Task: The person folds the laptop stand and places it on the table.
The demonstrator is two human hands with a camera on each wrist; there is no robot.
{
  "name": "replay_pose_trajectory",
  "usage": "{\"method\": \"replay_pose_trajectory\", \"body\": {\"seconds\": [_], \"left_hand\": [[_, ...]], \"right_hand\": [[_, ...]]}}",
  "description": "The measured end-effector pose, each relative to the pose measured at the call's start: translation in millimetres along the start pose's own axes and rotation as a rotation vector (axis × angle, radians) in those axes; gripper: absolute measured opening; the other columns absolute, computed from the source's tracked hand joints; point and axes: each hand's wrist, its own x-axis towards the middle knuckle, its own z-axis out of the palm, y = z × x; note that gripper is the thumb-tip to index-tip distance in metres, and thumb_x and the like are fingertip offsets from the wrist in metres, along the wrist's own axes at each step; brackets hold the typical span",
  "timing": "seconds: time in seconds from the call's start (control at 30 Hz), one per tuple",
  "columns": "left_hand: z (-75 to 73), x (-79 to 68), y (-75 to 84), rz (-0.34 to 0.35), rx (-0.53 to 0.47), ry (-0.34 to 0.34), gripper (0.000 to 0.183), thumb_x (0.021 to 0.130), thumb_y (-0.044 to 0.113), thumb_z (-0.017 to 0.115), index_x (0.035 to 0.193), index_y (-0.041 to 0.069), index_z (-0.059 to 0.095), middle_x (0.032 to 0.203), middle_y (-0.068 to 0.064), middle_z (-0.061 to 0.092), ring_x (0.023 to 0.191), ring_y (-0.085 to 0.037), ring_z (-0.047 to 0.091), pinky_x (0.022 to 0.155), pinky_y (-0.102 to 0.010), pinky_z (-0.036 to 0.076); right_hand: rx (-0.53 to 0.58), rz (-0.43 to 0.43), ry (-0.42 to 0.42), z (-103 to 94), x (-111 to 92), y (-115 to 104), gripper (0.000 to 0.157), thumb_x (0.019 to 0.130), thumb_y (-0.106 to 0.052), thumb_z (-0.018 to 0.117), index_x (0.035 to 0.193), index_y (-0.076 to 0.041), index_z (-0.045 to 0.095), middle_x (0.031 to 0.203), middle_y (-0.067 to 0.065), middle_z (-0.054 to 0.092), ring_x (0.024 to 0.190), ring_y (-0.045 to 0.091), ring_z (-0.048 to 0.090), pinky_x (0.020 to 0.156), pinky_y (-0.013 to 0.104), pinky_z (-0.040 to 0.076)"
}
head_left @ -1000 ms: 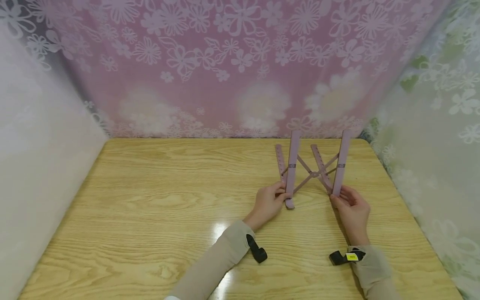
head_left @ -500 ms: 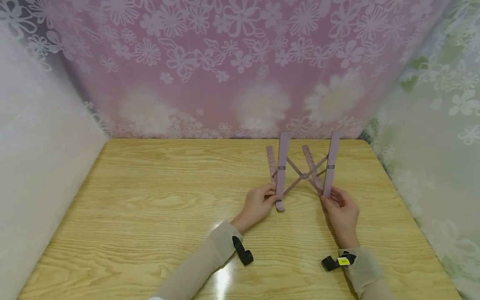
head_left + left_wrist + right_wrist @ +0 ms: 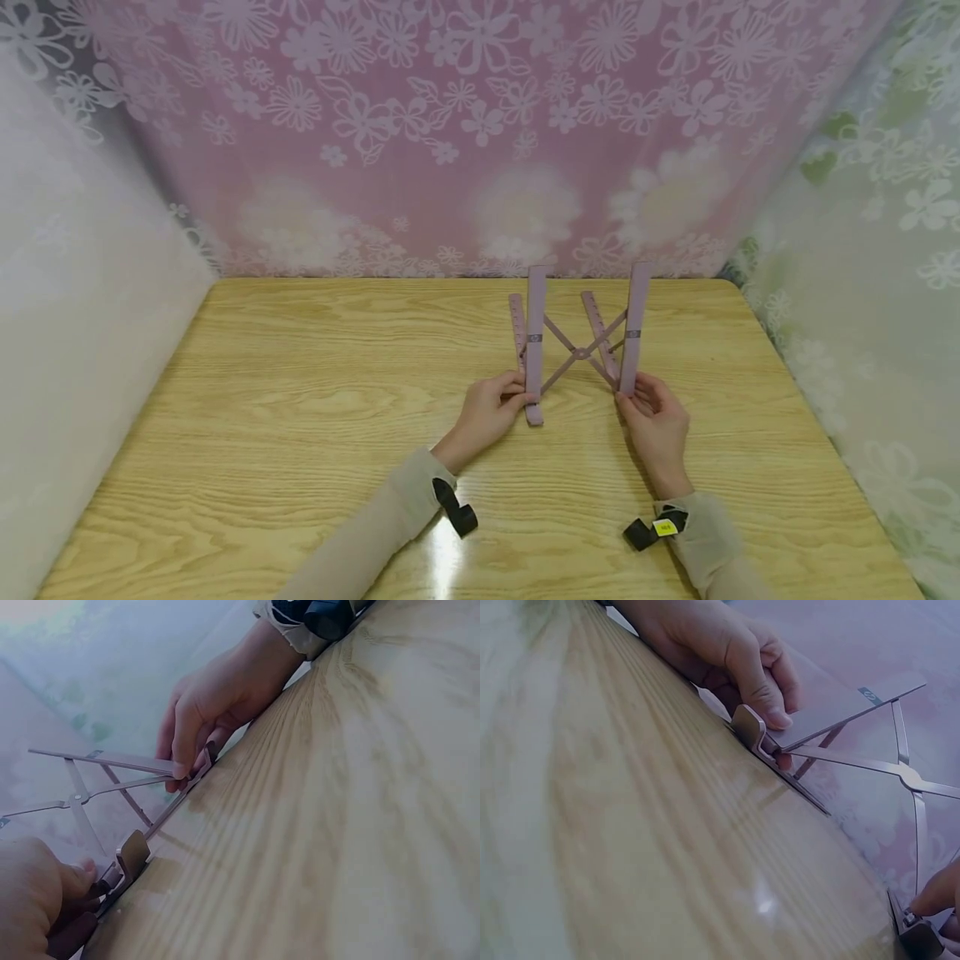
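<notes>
A pink folding laptop stand point(image 3: 581, 354) is spread open on the table, its two upper bars slanting up and joined by an X-shaped brace. My left hand point(image 3: 486, 414) pinches the near end of the left bar point(image 3: 535, 333), just above its upturned lip. At the right bar point(image 3: 635, 325), my right hand point(image 3: 660, 425) grips the near end between thumb and fingers. Notched base strips point(image 3: 517, 321) show behind the bars. In the left wrist view, a hooked lip point(image 3: 133, 855) sits close over the wood beside the left fingers.
The wood-grain table point(image 3: 300, 433) runs to a pink flowered curtain point(image 3: 420, 167) at the back. Pale sheets hang along both sides, the right one point(image 3: 862, 333) patterned with flowers. Black wrist straps with small devices point(image 3: 453, 508) sit on both sleeves.
Both hands have moved the laptop stand steadily to the left along the table, keeping the same hold on its two bars. Its spread looks about the same.
</notes>
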Motion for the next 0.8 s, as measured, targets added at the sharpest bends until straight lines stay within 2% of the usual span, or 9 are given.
{"method": "replay_pose_trajectory", "body": {"seconds": [0.1, 0.27, 0.37, 0.57, 0.8], "left_hand": [[-4.5, -2.0, -2.8, -0.002, -0.003, 0.005, 0.015, 0.084, 0.019, 0.07, 0.098, 0.014, 0.068, 0.087, 0.006, 0.072, 0.084, 0.0, 0.065, 0.075, -0.018, 0.051], [-13.5, -5.5, -5.6, -0.002, -0.016, 0.016, 0.015, 0.084, 0.019, 0.071, 0.097, 0.013, 0.068, 0.085, 0.005, 0.072, 0.083, -0.002, 0.065, 0.074, -0.02, 0.051], [-18.8, -7.5, -6.7, -0.005, -0.012, 0.024, 0.014, 0.083, 0.019, 0.072, 0.096, 0.013, 0.068, 0.084, 0.004, 0.073, 0.081, -0.002, 0.065, 0.072, -0.02, 0.051], [-31.1, -13.6, -11.5, -0.014, 0.004, 0.038, 0.014, 0.083, 0.019, 0.072, 0.095, 0.013, 0.068, 0.084, 0.005, 0.073, 0.082, -0.003, 0.066, 0.075, -0.022, 0.051], [-49.3, -17.8, -17.4, -0.036, 0.016, 0.039, 0.015, 0.082, 0.018, 0.072, 0.096, 0.012, 0.069, 0.083, 0.005, 0.072, 0.079, -0.004, 0.066, 0.072, -0.023, 0.052]], "right_hand": [[0.0, 0.006, 0.0, 4.8, -0.5, 6.0, 0.033, 0.079, 0.009, 0.068, 0.111, 0.009, 0.061, 0.102, 0.024, 0.064, 0.094, 0.031, 0.063, 0.076, 0.016, 0.051], [-0.023, 0.017, -0.001, 13.9, -1.2, 22.8, 0.033, 0.08, 0.004, 0.069, 0.112, 0.003, 0.062, 0.103, 0.019, 0.065, 0.094, 0.023, 0.064, 0.076, 0.013, 0.049], [-0.024, 0.01, -0.007, 19.4, -2.8, 23.2, 0.033, 0.08, 0.004, 0.069, 0.112, 0.003, 0.061, 0.103, 0.019, 0.065, 0.095, 0.024, 0.064, 0.076, 0.013, 0.049], [0.028, -0.011, -0.048, 30.0, -9.4, -0.9, 0.033, 0.079, 0.01, 0.066, 0.111, 0.011, 0.058, 0.103, 0.027, 0.062, 0.095, 0.038, 0.062, 0.077, 0.018, 0.051], [0.017, -0.012, -0.09, 43.0, -15.2, -21.6, 0.033, 0.08, 0.01, 0.065, 0.112, 0.013, 0.056, 0.104, 0.029, 0.061, 0.096, 0.038, 0.063, 0.078, 0.022, 0.052]]}}
